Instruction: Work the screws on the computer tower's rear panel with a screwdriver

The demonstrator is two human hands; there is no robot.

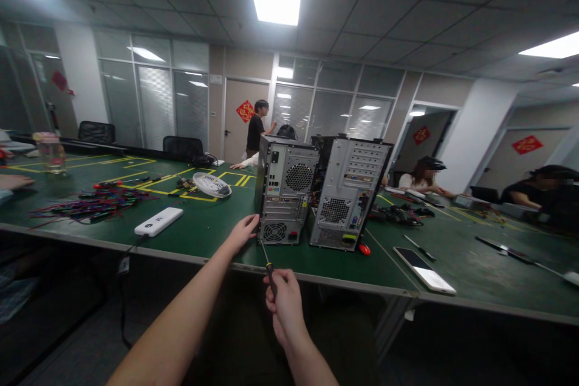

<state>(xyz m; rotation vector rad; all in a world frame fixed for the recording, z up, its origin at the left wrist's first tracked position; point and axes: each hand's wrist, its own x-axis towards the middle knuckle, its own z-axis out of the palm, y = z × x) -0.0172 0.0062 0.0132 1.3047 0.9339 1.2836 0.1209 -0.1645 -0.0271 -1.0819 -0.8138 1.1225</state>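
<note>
Two desktop computer cases stand on the green table (203,235), backs towards me: the left case (286,190) and the right case (350,193). My left hand (243,231) rests with fingers stretched against the lower left corner of the left case. My right hand (283,304) is closed round the black and yellow handle of a screwdriver (266,258), near the table's front edge. The screwdriver's thin shaft points up towards the bottom left of the left case.
A white power bank (159,221) with a cable, a heap of coloured wires (90,202) and a white fan grille (211,184) lie to the left. A phone (423,268) and tools lie to the right. Other people sit or stand at the far side.
</note>
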